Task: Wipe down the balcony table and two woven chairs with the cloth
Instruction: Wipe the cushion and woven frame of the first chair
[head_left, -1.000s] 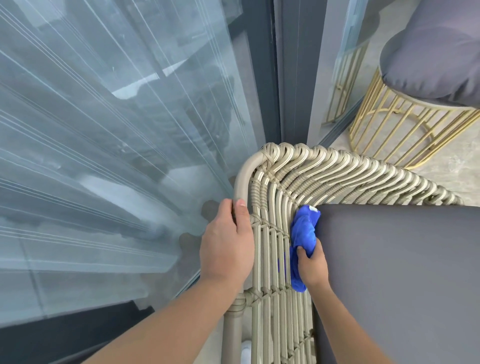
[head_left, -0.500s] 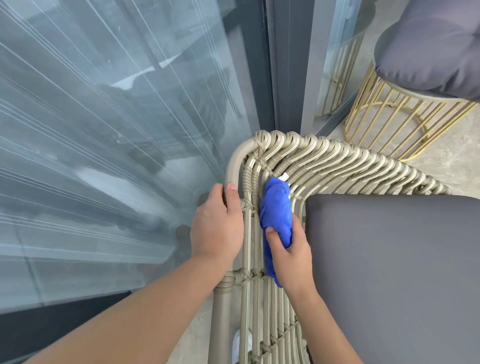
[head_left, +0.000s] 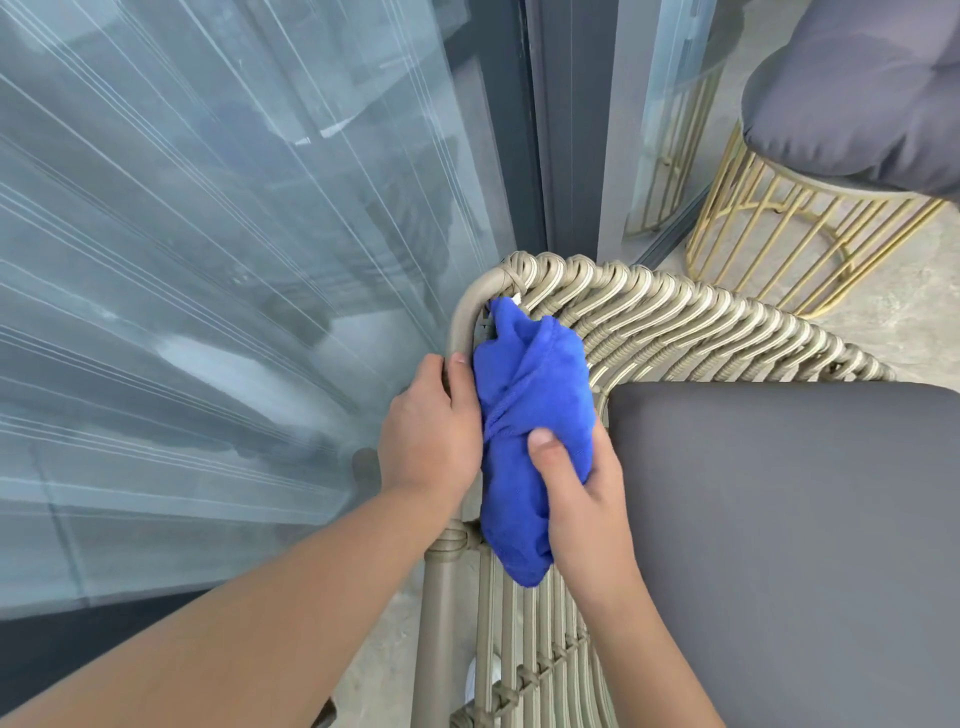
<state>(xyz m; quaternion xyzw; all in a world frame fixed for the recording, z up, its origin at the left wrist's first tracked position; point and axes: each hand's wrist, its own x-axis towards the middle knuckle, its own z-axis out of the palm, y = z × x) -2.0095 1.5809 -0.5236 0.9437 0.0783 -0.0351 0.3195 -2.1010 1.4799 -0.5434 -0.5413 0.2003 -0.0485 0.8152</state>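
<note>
**Blue cloth on the corner of the woven chair**

Blue and soft, the bunched-up cloth (head_left: 535, 415) lies against the inside corner of the tan woven chair (head_left: 701, 322), right where the round frame bends; its top end pokes up to the chair's rim and its bottom end hangs down over the straight woven strands below; a small white tag shows at its top.

The right hand (head_left: 582, 499) holds the cloth tight; the thumb presses on the front of the cloth and the fingers curl round behind it, so the cloth is squeezed in the middle; the hand is pushing the cloth onto the weave.

The left hand (head_left: 431, 431) grips the smooth tan frame tube at the chair's corner; the fingers wrap over the tube and the thumb lies beside the cloth, touching it or nearly so.

The chair holds a flat dark grey seat cushion (head_left: 779, 545), which fills the seat and sits just beside the right hand.

Past the chair stands a round stool with thin gold metal bars (head_left: 769, 228); a puffy grey cushion (head_left: 852, 88) sits on top of it.

A big glass panel (head_left: 208, 260) with a dark frame stands to the left, close to the chair; the floor (head_left: 893, 317) is pale stone.
</note>
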